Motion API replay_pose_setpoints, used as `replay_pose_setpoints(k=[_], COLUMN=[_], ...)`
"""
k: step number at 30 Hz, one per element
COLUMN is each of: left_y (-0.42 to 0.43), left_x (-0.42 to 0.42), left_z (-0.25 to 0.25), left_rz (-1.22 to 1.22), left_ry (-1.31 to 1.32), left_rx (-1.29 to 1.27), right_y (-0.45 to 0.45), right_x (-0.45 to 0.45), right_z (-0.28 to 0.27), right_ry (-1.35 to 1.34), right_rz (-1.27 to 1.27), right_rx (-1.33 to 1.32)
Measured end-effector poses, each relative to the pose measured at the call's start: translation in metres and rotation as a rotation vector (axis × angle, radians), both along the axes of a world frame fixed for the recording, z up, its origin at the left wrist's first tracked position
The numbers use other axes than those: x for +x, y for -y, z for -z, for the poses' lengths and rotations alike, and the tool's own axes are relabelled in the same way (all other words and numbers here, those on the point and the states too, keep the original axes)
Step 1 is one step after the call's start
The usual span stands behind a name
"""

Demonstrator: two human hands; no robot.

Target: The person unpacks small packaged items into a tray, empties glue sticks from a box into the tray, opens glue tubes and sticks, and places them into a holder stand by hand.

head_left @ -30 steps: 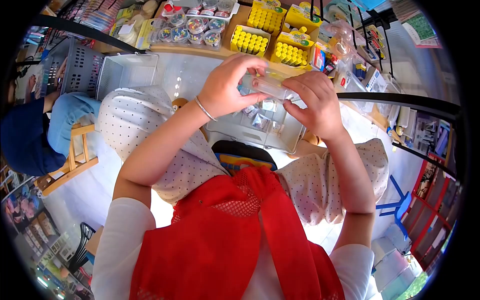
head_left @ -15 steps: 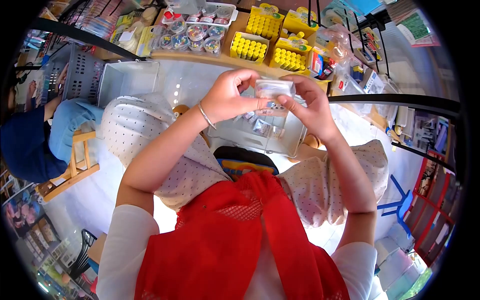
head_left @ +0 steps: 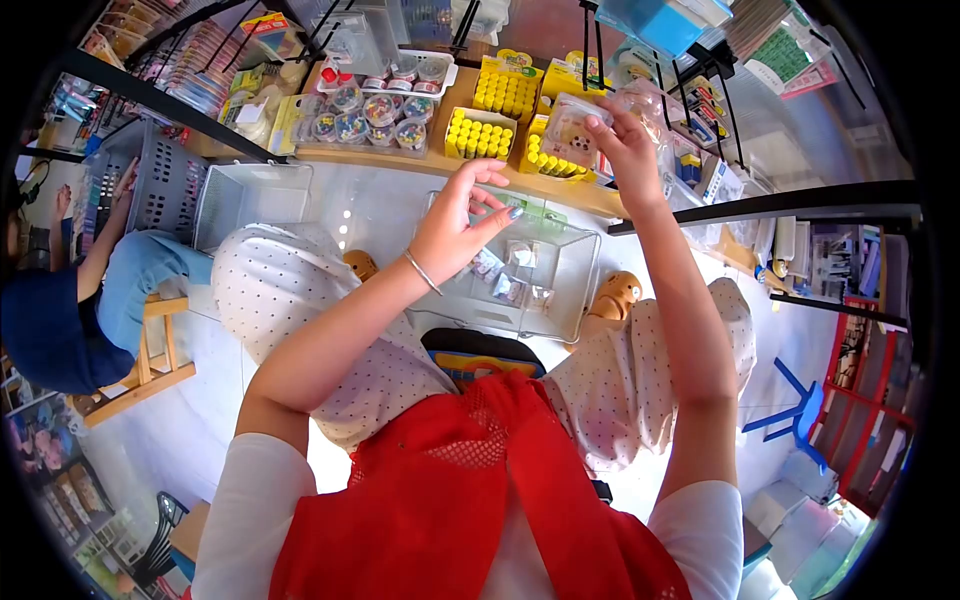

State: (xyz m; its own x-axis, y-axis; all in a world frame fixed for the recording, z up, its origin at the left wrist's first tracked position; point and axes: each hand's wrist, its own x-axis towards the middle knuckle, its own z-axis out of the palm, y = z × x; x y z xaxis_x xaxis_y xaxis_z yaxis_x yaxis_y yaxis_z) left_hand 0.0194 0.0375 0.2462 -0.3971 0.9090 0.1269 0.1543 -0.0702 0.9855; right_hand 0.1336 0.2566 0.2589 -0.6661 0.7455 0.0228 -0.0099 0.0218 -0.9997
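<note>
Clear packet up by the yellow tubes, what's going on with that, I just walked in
The right hand holds up a small clear packet in front of the boxed yellow tubes. The left hand, fingers loosely curled, appears to hold nothing. Below is a pale basket with a few small packets in it. Another person sits off to the left.

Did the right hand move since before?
Yes, the right hand moved forward: it was short of the yellow glue sticks, now it's beside them.
</note>
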Motion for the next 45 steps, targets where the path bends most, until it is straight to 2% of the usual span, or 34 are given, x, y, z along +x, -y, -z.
replay_pose_setpoints(k=[4, 10, 20, 33, 36, 40, 43, 45], left_y=[-0.009, -0.008, -0.01, -0.012, -0.012, -0.011, -0.009, -0.004], left_x=[-0.001, -0.003, -0.001, 0.004, 0.005, 0.004, 0.0, 0.001], left_z=[0.008, 0.008, 0.011, 0.012, 0.01, 0.006, 0.007, 0.004], left_rz=[0.001, -0.005, 0.051, 0.061, 0.065, 0.043, 0.033, 0.027], left_ry=[0.055, 0.147, 0.043, 0.083, 0.068, 0.067, 0.063, 0.06], left_rx=[-0.006, -0.047, -0.091, -0.104, -0.085, -0.077, -0.061, -0.089], right_y=[-0.009, -0.005, -0.006, -0.012, -0.04, -0.061, -0.086, -0.093], right_x=[-0.005, -0.01, -0.009, -0.014, -0.023, -0.042, -0.07, -0.081], right_z=[0.007, 0.005, 0.002, -0.001, 0.031, 0.045, 0.058, 0.048], right_ry=[0.112, 0.047, 0.045, 0.055, 0.078, -0.08, -0.159, -0.018], right_rz=[0.044, 0.026, 0.031, 0.058, 0.033, 0.073, 0.146, 0.216], right_rx=[-0.016, -0.047, -0.07, -0.071, 0.053, 0.142, 0.115, 0.221])
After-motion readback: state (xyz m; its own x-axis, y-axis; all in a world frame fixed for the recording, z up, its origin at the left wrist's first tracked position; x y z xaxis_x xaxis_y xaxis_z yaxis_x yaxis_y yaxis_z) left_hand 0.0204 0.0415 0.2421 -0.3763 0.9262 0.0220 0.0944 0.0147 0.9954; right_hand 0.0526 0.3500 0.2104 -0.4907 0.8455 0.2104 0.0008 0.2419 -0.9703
